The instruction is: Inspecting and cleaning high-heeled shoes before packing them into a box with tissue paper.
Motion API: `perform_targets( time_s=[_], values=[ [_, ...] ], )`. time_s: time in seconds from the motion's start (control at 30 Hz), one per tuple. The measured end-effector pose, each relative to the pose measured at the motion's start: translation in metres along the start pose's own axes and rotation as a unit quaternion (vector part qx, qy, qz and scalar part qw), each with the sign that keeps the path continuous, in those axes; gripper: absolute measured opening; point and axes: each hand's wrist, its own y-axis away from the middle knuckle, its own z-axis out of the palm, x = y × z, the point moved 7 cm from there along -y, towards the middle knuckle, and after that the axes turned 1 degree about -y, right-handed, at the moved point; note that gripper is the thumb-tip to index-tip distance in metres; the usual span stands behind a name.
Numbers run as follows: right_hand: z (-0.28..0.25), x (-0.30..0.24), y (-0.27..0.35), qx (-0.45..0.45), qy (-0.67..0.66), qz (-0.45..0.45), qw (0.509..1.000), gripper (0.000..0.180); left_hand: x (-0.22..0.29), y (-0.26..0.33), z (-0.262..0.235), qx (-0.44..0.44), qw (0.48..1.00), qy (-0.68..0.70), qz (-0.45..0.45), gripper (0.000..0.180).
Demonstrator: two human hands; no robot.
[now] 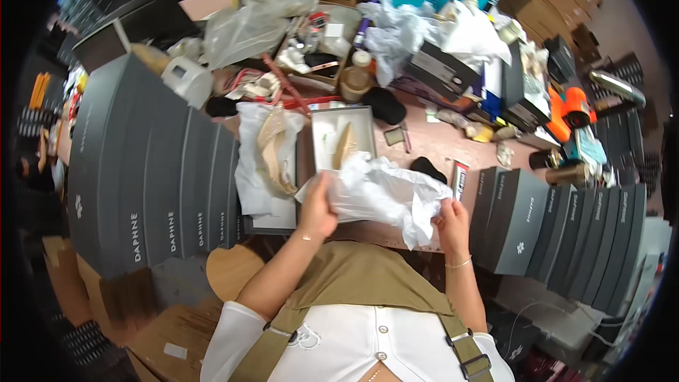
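Observation:
A crumpled sheet of white tissue paper stretches between my two hands above the table's front edge. My left hand is closed on its left end, and the fingers look slightly smeared by motion. At the right end, my right hand pinches the paper. Just beyond the sheet lies a white-lined shoe box part with a beige shoe in it; the paper hides its near end. To the left, another beige shoe rests on white paper over an open box.
Dark grey shoe boxes stand in rows at the left and right. Beyond are a brown bottle, a black pouch-like item, a tray of small items and crumpled paper. A tube lies near my right hand.

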Motion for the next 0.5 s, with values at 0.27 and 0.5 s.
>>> perform_targets(
  time_s=[0.27,0.5],
  values=[
    [-0.07,-0.148,-0.066,0.142,0.5,-0.421,0.743,0.01,0.151,0.065,0.004,-0.051,0.983,-0.049,0.169,0.053],
    [0.057,-0.114,-0.09,-0.148,0.572,-0.367,0.719,0.055,0.04,0.044,0.012,-0.077,0.996,0.031,-0.018,0.037]
  ],
)
